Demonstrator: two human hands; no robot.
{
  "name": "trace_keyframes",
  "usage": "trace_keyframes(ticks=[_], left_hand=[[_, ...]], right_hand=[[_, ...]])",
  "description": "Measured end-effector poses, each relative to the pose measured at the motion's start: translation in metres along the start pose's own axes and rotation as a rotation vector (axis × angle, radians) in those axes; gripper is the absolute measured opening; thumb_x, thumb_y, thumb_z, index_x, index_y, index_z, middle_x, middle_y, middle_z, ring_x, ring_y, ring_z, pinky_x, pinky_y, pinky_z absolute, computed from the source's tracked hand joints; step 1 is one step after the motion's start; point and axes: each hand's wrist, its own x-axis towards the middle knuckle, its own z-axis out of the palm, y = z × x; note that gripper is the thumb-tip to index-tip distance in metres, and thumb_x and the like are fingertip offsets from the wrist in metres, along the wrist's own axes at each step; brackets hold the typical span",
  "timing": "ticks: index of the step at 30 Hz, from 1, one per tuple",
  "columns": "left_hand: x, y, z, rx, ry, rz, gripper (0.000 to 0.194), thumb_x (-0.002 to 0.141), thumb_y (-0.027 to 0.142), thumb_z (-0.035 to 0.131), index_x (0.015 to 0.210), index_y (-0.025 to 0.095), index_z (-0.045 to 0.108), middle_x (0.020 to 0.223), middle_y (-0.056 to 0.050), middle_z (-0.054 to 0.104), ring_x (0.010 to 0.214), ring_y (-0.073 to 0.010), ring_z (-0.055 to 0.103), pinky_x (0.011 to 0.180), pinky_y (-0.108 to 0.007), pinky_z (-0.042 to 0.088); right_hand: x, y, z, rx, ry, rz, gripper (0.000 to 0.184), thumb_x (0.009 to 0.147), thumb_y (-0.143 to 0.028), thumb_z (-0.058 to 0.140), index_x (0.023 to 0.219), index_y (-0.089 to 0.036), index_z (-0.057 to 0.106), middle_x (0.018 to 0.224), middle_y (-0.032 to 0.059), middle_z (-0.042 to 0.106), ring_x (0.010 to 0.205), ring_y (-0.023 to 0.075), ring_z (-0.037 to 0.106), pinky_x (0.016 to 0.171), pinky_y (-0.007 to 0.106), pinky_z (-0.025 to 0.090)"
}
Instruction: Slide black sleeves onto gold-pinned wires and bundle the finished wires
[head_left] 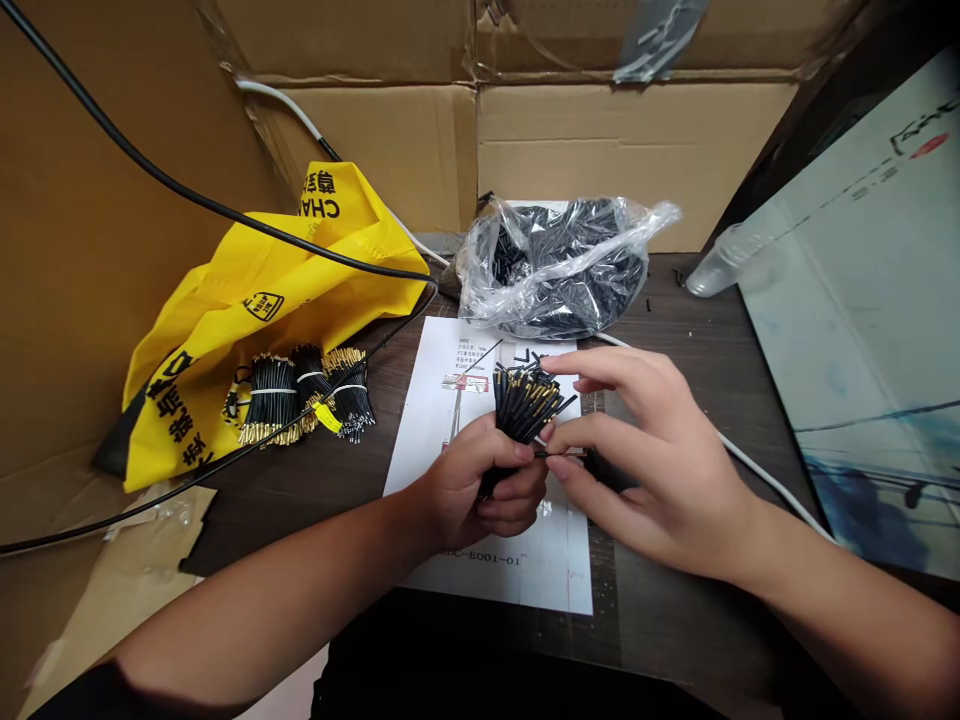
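Note:
My left hand [480, 485] grips a bundle of black wires with gold-coloured pin ends [525, 405], which stand up out of my fist. My right hand [645, 460] is close against the bundle, with a single thin black wire [561, 454] pinched between its thumb and middle finger. Below both hands lies a printed white sheet [424, 450]. Several banded bundles of the same wires [300, 392] rest on a yellow printed bag [262, 275] to the left. My hands hide the sheet's middle.
A clear plastic bag of black wires [555, 270] lies behind the sheet on the dark wooden table [667, 300]. A black cable [187, 190] crosses the yellow bag, and a white cable [757, 480] runs right. Cardboard [630, 160] walls the back and left; a printed board [862, 300] stands right.

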Motion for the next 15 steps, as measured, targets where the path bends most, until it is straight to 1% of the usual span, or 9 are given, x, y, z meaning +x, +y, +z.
trace_keyframes(ticks=[2, 7, 11, 15], left_hand=[[-0.0001, -0.0002, 0.0000, 0.003, 0.009, 0.005, 0.006, 0.084, 0.021, 0.054, 0.084, 0.017, 0.057, 0.047, 0.009, 0.034, 0.033, -0.0028, 0.019, 0.035, -0.012, 0.026], [0.0012, -0.0004, 0.0017, 0.040, 0.049, 0.044, 0.001, 0.083, 0.017, 0.054, 0.083, 0.017, 0.055, 0.048, 0.009, 0.036, 0.034, -0.0031, 0.021, 0.035, -0.013, 0.026], [0.0024, 0.0010, 0.0042, 0.067, 0.066, 0.050, 0.006, 0.083, 0.017, 0.054, 0.089, 0.018, 0.053, 0.052, 0.009, 0.040, 0.036, -0.0031, 0.022, 0.037, -0.013, 0.026], [0.0025, 0.0019, 0.0056, 0.084, 0.084, 0.056, 0.010, 0.084, 0.016, 0.055, 0.093, 0.019, 0.051, 0.053, 0.009, 0.040, 0.038, -0.0033, 0.022, 0.037, -0.012, 0.026]], right_hand=[[0.0003, 0.0009, 0.0011, -0.001, -0.020, -0.013, 0.011, 0.084, -0.019, 0.066, 0.094, -0.020, 0.064, 0.137, 0.0134, 0.052, 0.126, 0.0303, 0.049, 0.099, 0.052, 0.047], [0.0000, 0.0017, 0.0021, -0.021, -0.048, -0.017, 0.010, 0.086, -0.014, 0.061, 0.094, -0.019, 0.062, 0.139, 0.0141, 0.051, 0.128, 0.0295, 0.048, 0.102, 0.052, 0.045], [-0.0005, 0.0021, -0.0009, -0.046, -0.086, -0.035, 0.009, 0.085, -0.014, 0.059, 0.094, -0.016, 0.062, 0.139, 0.0170, 0.051, 0.129, 0.0310, 0.047, 0.104, 0.054, 0.044], [0.0000, 0.0030, -0.0037, -0.068, -0.103, -0.034, 0.008, 0.085, -0.014, 0.058, 0.091, -0.016, 0.063, 0.138, 0.0172, 0.052, 0.128, 0.0325, 0.048, 0.102, 0.057, 0.044]])
